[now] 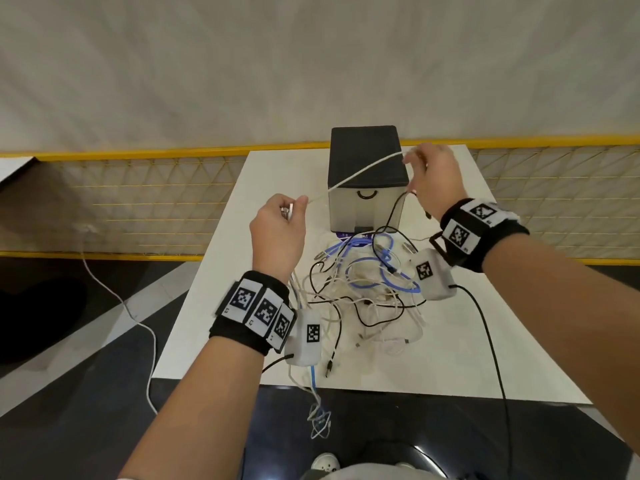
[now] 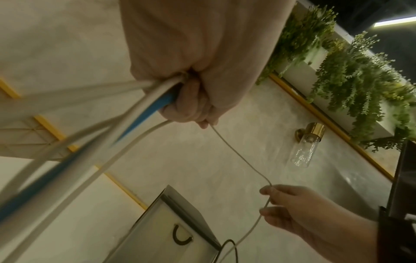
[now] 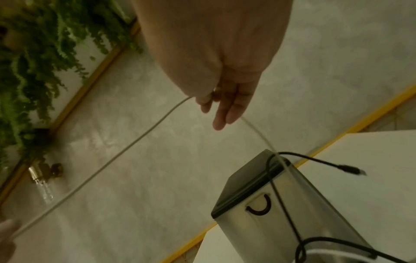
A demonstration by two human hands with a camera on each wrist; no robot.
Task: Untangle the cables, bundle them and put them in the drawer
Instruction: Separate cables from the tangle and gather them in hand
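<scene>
The left hand (image 1: pixel 277 230) has its fingers curled round a bunch of white and blue cables, thumb and forefinger pinching one thin white cable (image 1: pixel 363 171). That cable runs taut to the right hand (image 1: pixel 433 178), which pinches it above the drawer box (image 1: pixel 363 209). A black cable (image 1: pixel 394 209) hangs from the right hand. The tangled cable pile (image 1: pixel 363 289) lies on the white table (image 1: pixel 485 358), just before the closed drawer.

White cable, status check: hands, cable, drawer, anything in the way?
Left hand and right hand hold white cable stretched between them. Drawer closed. Tangled pile on table; black cable hangs across drawer front.
</scene>
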